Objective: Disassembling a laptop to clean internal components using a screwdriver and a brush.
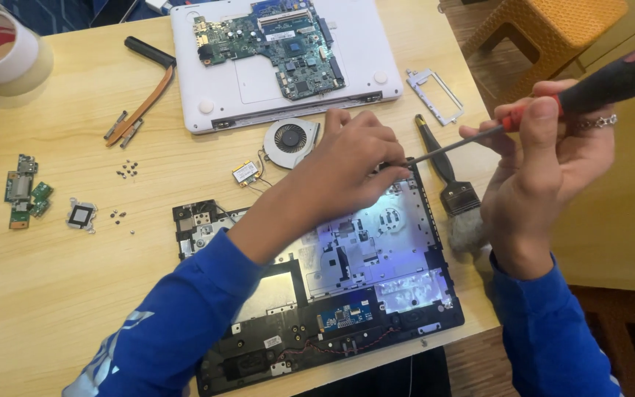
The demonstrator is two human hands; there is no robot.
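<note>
While the left hand (354, 158) presses its curled fingers on the far edge of the open laptop base (332, 287) near the table's (53, 294) front edge, the right hand (545, 169) is clamped on a red-and-black screwdriver (523, 117), whose tip meets that same edge. Inside this shell lie a small blue board (343, 317) and red wiring. At the table's far edge, the white cover (273, 62) holds a green motherboard (281, 40).

Beside the left hand's fingers (365, 151) lies a black laptop chassis (317, 294) with silver plating, while the right hand's fingers (534, 121) pinch a red-and-black screwdriver (553, 106) above a black brush (446, 173), both sleeves (178, 323) blue.
</note>
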